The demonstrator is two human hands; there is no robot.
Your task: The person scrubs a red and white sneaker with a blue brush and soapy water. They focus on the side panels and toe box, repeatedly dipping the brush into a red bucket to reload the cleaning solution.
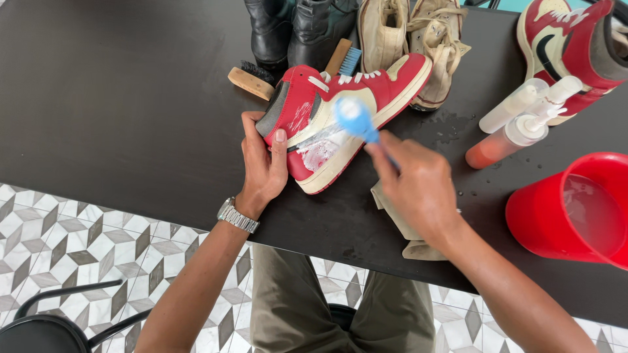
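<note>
The red shoe (340,117) is gripped by the left hand (261,163); the blue brush (355,119) is clasped by the right hand (418,186). Foam covers only the side panel, so scrubbing seems, perhaps, partly done.

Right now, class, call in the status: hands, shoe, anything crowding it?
Left hand grips red sneaker at heel. Right hand holds blue brush on its foamy side. Wooden brushes, beige shoes close behind.

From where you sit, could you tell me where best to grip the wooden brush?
Probably the wooden brush's bare wooden back, pinched across its long sides from above: it lies flat on the table, bristles facing the boots, with open space on its near side.
</note>
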